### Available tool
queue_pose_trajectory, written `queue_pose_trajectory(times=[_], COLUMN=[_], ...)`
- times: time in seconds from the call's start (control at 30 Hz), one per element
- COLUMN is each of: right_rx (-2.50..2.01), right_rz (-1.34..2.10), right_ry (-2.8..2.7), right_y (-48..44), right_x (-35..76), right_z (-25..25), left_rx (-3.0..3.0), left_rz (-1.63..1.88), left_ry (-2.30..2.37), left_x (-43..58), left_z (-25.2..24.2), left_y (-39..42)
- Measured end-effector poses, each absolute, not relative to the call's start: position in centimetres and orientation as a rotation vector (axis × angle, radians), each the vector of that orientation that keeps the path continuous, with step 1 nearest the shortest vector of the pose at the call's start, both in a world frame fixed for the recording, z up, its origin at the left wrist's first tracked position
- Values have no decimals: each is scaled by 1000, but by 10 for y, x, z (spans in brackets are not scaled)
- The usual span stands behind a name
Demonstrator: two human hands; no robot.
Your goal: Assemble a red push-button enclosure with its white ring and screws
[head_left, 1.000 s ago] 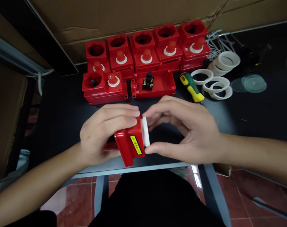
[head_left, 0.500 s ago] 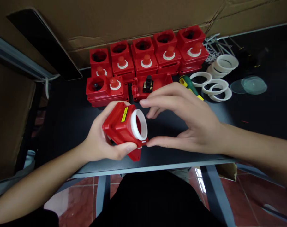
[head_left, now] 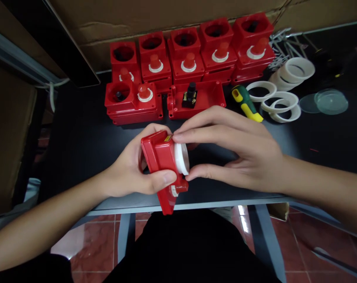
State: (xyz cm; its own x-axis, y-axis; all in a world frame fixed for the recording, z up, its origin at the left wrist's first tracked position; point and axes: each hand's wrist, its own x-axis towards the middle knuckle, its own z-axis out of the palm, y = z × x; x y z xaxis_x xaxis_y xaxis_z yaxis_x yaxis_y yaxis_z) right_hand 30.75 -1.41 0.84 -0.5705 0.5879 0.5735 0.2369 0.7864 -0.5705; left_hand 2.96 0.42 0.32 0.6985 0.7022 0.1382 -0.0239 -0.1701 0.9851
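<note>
My left hand [head_left: 137,167] grips a red plastic box cover [head_left: 160,157] above the near edge of the black table [head_left: 78,133], its face turned to the right. A white ring [head_left: 182,158] sits on the cover's round collar. My right hand [head_left: 240,151] pinches that ring between thumb and fingertips. A small red button with a white base [head_left: 175,190] shows on the cover's lower part.
Several assembled red boxes [head_left: 190,59] stand in rows at the back against cardboard. An open red base with a black switch [head_left: 193,98] lies behind my hands. A green-yellow screwdriver [head_left: 246,103], loose white rings [head_left: 280,104], clear discs [head_left: 331,101] and screws [head_left: 282,45] lie to the right.
The cover has been turned so the ring faces right again, and my right fingers have closed onto the ring. The view has shifted slightly downward.
</note>
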Motion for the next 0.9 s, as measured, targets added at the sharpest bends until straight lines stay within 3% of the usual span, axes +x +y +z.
queue_pose_trajectory(times=[0.27, 0.53, 0.73, 0.9], right_rx=[-568, -650, -687, -677], right_rz=[526, 444, 627, 542], right_ry=[-2166, -2212, -2080, -2108], right_y=[-17, -27, -24, -24], right_x=[304, 301, 299, 300], right_z=[5, 18, 9, 8], left_rx=[1734, 1555, 1599, 1580], left_rz=[758, 594, 696, 630], left_ry=[637, 382, 385, 365], left_x=[31, 35, 34, 29], left_z=[-4, 3, -3, -4], left_y=[0, -1, -2, 3])
